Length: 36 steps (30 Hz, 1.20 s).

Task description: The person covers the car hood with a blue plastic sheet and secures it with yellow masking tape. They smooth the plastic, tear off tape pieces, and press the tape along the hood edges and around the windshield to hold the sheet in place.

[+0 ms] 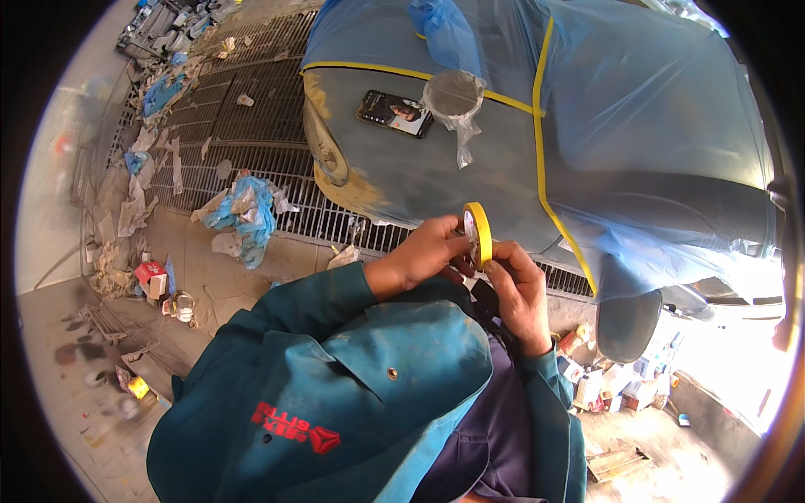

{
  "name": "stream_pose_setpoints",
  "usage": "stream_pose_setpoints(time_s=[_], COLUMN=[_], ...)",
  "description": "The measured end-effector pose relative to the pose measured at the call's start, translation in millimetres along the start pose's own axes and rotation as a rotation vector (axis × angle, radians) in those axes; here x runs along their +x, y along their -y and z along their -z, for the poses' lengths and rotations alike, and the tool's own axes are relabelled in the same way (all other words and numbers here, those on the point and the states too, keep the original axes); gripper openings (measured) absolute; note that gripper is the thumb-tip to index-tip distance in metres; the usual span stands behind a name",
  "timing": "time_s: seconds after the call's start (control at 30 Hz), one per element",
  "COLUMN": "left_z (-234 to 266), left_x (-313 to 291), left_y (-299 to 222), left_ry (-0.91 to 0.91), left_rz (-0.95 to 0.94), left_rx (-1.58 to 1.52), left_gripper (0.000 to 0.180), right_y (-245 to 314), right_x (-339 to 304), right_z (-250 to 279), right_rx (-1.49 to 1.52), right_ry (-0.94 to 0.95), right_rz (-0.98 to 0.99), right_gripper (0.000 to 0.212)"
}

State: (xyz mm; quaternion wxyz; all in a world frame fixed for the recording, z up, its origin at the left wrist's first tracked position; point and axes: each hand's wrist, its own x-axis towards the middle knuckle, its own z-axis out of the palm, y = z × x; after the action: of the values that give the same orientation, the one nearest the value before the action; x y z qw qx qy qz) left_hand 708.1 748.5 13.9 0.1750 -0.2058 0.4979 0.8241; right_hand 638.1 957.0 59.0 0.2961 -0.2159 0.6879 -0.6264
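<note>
A roll of yellow masking tape [484,233] stands on edge in front of my chest. My left hand [429,250] grips it from the left side, fingers curled at its core. From the right, my right hand [520,292] pinches the roll's lower edge with thumb and finger; whether a loose tape end is in that pinch I cannot tell. Just beyond my hands lies a grey, sanded car panel [394,168]. Strips of yellow tape [539,151] edge the translucent blue plastic sheeting [654,109] covering the rest of the car.
On the panel rest a phone [394,114] with a lit screen and a round container [454,92] wrapped in clear plastic. A floor grating [243,109] runs beneath the car. Crumpled blue plastic [250,216] litters the left side, and a car mirror [629,325] juts out at right.
</note>
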Motion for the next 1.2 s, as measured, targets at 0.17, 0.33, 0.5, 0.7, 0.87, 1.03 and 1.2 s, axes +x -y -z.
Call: stream_pose_setpoints(time_s=[0.17,0.33,0.5,0.7,0.87,1.03,1.2], left_z=[-2.5,-3.9,-7.4,-0.7,0.4,-0.3,-3.7], left_x=[0.3,-4.5,-8.6,-1.4,2.6,2.0,-0.5], left_y=[-0.7,-14.2,-16.3,-8.0,0.3,1.9,0.5], left_ry=[-0.256,-0.319,-0.348,-0.336,-0.221,-0.168,-0.189], left_rz=[-0.519,-0.796,-0.698,-0.607,-0.452,-0.407,-0.391], left_rx=[0.478,0.763,0.664,0.477,0.160,0.170,0.135], left_gripper=[0.035,0.040,0.030,0.028,0.025,0.024,0.024], right_y=[-2.4,-0.7,2.1,3.6,4.7,4.8,3.5], right_x=[-0.8,-1.0,-2.5,-3.4,-7.5,-10.2,-12.9], right_z=[2.8,2.9,1.4,5.9,7.5,8.2,8.2], right_rx=[-0.050,-0.073,0.076,0.025,0.057,0.063,0.110], right_ry=[0.012,0.017,0.007,0.033,0.035,0.026,0.028], right_rz=[-0.011,-0.021,-0.045,-0.021,-0.019,-0.013,-0.029], right_gripper=[0.019,0.020,0.021,0.022,0.022,0.023,0.023])
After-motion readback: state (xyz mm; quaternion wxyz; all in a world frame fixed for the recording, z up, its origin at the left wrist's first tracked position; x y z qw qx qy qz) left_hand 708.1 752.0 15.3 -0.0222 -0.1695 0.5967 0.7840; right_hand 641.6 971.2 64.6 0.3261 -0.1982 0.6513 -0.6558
